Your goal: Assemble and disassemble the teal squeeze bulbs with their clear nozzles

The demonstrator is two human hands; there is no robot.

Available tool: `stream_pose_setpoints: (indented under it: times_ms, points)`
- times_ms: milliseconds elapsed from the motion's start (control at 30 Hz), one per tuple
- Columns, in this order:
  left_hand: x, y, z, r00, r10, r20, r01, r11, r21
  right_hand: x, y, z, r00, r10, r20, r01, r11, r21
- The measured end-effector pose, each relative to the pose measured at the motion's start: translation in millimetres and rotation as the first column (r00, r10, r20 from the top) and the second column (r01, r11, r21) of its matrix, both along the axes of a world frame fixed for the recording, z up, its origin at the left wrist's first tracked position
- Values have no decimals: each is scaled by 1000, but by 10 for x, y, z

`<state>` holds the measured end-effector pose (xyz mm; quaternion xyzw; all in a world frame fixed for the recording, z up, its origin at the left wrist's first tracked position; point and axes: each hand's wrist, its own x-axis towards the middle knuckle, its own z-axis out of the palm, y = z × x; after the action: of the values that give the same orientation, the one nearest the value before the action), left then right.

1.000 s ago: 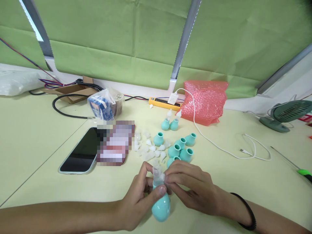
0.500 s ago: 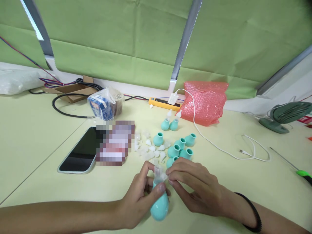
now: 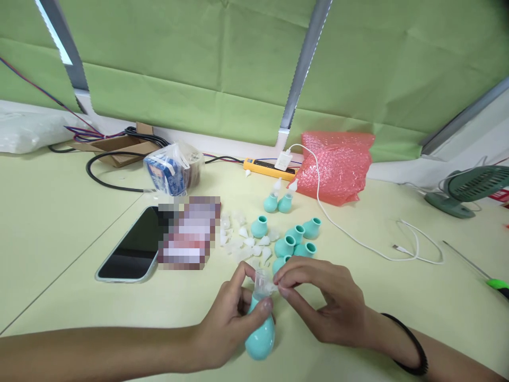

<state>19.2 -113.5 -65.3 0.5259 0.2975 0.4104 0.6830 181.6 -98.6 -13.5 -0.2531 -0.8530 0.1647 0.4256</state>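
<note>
My left hand [image 3: 226, 323] is wrapped round a teal rubber bulb [image 3: 260, 337] low in the middle of the view, holding it upright just above the table. My right hand [image 3: 322, 302] pinches a clear plastic tip [image 3: 263, 281] that sits in the bulb's neck. Just beyond my hands lie several loose teal bulbs [image 3: 296, 241] and a scatter of clear tips [image 3: 244, 244]. Two bulbs with tips fitted [image 3: 278, 201] stand farther back.
A phone [image 3: 133, 246] and a blurred packet [image 3: 189, 233] lie to the left. A pink bubble-wrap bag [image 3: 336, 164], yellow power strip [image 3: 268, 168] and white cable [image 3: 397, 241] are at the back right. A green fan [image 3: 465, 188] and a screwdriver [image 3: 491, 278] sit far right.
My right hand's fingers have shifted slightly up and right on the clear tip. The bulb stays in my left hand, almost in the same place.
</note>
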Motion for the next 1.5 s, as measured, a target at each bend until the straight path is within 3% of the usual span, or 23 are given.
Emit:
stream_pose_setpoints:
  times_ms: [200, 367, 467, 533, 567, 633, 667, 733, 800, 967, 1100, 1200, 1333, 1500]
  points:
    - [-1, 5, -2, 998, -13, -67, 14, 1000, 16, -22, 12, -38, 987, -14, -163, -36, 954, -297]
    - [-5, 19, -24, 992, 1, -127, 7, 998, 63, -32, 24, -45, 954, -21, -299, -147, 837, -528]
    - [-7, 25, -27, 982, -5, -187, 21, 996, 82, -22, 36, 15, 930, -48, -366, -193, 782, -593]
    - [-8, 25, -15, 976, -8, -218, 25, 997, 76, 3, 48, 74, 930, -70, -360, -155, 813, -561]
    - [-7, 25, -4, 975, -11, -224, 27, 997, 70, 20, 57, 99, 938, -82, -336, -104, 859, -502]
    - [-6, 28, 23, 976, -20, -216, 35, 997, 62, 53, 88, 126, 961, -114, -250, 42, 961, -275]
    - [-5, 30, 36, 977, -28, -211, 42, 997, 60, 68, 112, 124, 971, -138, -194, 112, 984, -136]
    - [-4, 38, 56, 976, -31, -214, 46, 997, 65, 91, 175, 86, 978, -190, -91, 198, 976, 87]
    - [-7, 46, 66, 972, -12, -235, 33, 996, 86, 107, 254, 21, 972, -232, -21, 232, 956, 179]
    - [-26, 64, 80, 960, 64, -272, -23, 988, 154, 129, 409, -102, 956, -285, 70, 268, 945, 188]
    - [-27, 81, 104, 954, 85, -288, -41, 987, 154, 120, 368, -68, 953, -302, 29, 291, 938, 191]
    - [-19, 82, 109, 951, 90, -296, -44, 986, 159, 92, 226, 17, 965, -255, 64, 250, 965, 81]
    - [-9, 56, 98, 945, 84, -316, -10, 974, 228, 29, 6, 95, 957, -94, 274, 110, 993, -44]
    - [-21, 7, 88, 927, 75, -368, 74, 924, 374, -68, -88, -3, 896, -70, 438, 143, 980, -136]
